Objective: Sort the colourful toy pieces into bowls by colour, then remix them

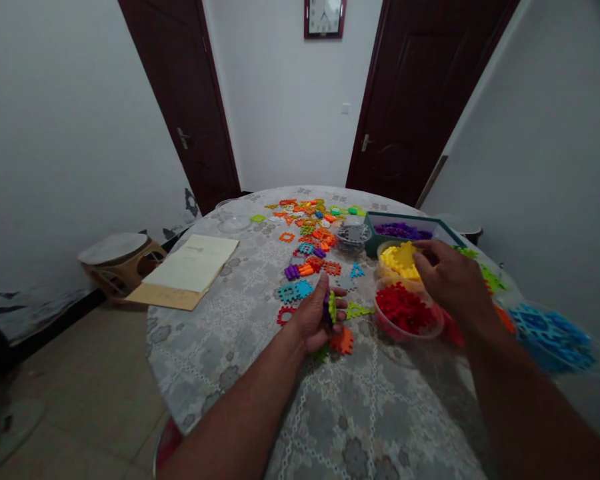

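My left hand (311,315) is closed round a few interlocking toy pieces, green (333,308) and purple, held on edge above the tablecloth. My right hand (450,275) reaches over a clear tub of yellow pieces (394,260), its fingertips pinching a yellow toy piece (407,255) at the rim. Just nearer stands a round tub of red pieces (405,308). Under and beside my left hand lie an orange piece (343,341) and a green triangular piece (358,310). Blue square pieces (295,291) are to its left.
Many loose coloured pieces (305,220) spread along the table's middle. A tub of grey pieces (353,235) and a box of purple ones (443,232) stand behind. Blue pieces (555,337) fill a tub at right. Papers (195,261) lie at the left edge.
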Tool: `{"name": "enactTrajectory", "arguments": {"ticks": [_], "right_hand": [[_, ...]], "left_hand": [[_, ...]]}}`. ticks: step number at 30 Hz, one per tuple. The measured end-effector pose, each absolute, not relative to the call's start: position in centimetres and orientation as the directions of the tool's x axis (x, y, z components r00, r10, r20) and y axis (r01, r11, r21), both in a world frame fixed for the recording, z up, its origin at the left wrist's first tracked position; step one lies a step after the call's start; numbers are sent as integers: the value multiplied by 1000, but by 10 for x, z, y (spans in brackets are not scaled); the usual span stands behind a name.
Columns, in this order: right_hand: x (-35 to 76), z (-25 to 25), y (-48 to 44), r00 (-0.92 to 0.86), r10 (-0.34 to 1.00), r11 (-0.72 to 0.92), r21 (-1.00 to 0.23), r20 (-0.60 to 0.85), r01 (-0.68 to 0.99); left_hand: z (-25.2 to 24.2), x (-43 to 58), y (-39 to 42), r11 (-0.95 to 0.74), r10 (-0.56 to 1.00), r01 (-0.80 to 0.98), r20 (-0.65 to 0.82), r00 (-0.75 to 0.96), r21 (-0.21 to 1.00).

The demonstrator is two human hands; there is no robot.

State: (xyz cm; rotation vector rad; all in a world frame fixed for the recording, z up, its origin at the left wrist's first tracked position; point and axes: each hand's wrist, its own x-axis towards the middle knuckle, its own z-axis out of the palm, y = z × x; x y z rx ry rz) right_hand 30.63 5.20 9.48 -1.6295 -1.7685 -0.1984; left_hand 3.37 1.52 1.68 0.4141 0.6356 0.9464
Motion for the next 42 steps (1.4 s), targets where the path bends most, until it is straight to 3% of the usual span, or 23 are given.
{"name": "enactTrajectory", "arguments": {"ticks": [3, 6, 8, 12, 15, 21, 27, 33, 38, 42], "right_hand": [[321, 95, 84, 73, 800, 106, -260, 595, 960], [312, 92, 84, 28, 758, 161, -229, 652, 960], [290, 90, 63, -22, 750, 268, -274, 661, 924], [229, 78, 4, -256, 814, 509, -430, 521, 746], [195, 62, -20, -399, 808, 584, -493, 434, 645], [186, 47, -21, -342, 850, 524, -562, 402, 640], [209, 70, -24, -204, 874, 453, -589, 441, 670], [314, 107, 24, 12, 853, 272, -464, 522, 843], [409, 127, 86, 344, 807, -195, -332, 480, 923], [440, 126, 116, 442, 785, -345, -287, 434, 894]], "left_hand": [[19, 34, 15, 532, 845, -618, -317, 431, 578], [21, 33, 15, 518, 854, -635, -306, 421, 573], [21, 32, 15, 507, 860, -643, -291, 419, 574], [20, 36, 15, 476, 877, -661, -259, 405, 579], [20, 39, 14, 439, 896, -681, -232, 378, 587], [20, 41, 15, 417, 907, -658, -247, 341, 627], [22, 39, 13, 442, 896, -598, -293, 334, 668], [24, 34, 12, 434, 899, -564, -296, 323, 702], [27, 36, 9, 449, 891, -531, -314, 327, 719], [31, 37, 10, 480, 877, -539, -360, 319, 692]]}}
